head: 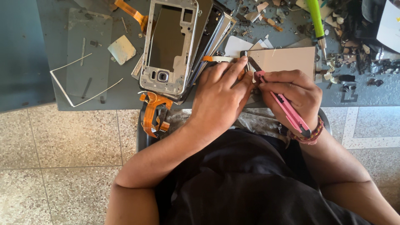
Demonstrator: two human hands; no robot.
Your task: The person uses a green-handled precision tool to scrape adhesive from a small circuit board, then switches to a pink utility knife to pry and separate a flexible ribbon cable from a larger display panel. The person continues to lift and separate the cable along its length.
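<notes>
L hand (221, 93) palm-down, fingers (233, 68) extended fwd and pressing flat; R hand (293, 89) fisted in a closed grip, knuckles up, both forearms angled inward, hands touching at centre.

Whatever is pressed beneath the left hand (221, 93) at the worktop's (25, 62) near edge is covered by its fingers. The blade tip of the pink cutter (285, 106) is hidden where the two hands meet, and the grip of the right hand (293, 93) conceals its middle. The stacked phone frames (171, 46) and the green screwdriver (317, 23) are cut off by the top edge. The debris (354, 46) at the far right corner is too small and jumbled to be identified.
</notes>
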